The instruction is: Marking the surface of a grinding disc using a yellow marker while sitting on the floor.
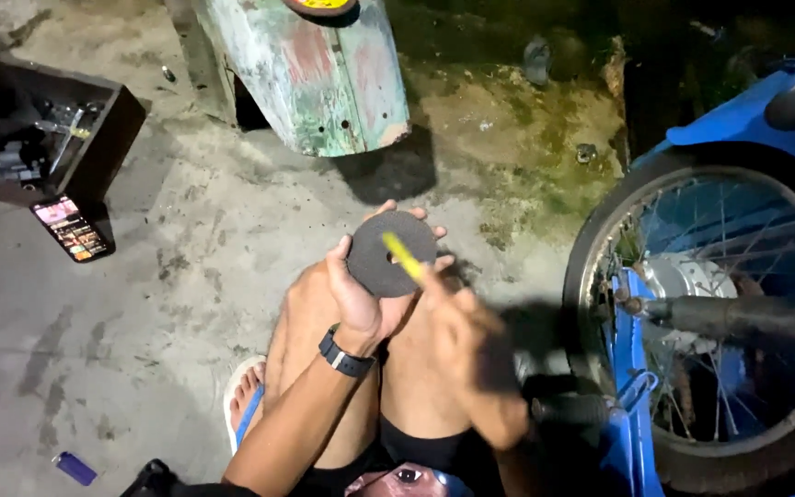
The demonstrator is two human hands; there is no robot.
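Observation:
My left hand (361, 294) holds a round grey abrasive disc (388, 253) with a small centre hole, gripping it from below and behind over my knees. My right hand (457, 317) is blurred, close to the disc's lower right, and holds a thin yellow stick-like tool (404, 258) whose tip lies across the disc's face. A dark wristband sits on my left wrist (344, 357). I am crouched on a concrete floor wearing a sandal (246, 405).
A spoked wheel (710, 313) of a blue motorbike stands at the right. A dark toolbox (39, 129) with tools and a lit phone (71, 227) lie at the left. A worn painted panel (315, 74) leans at the top. A blue lighter (75, 468) lies at bottom left.

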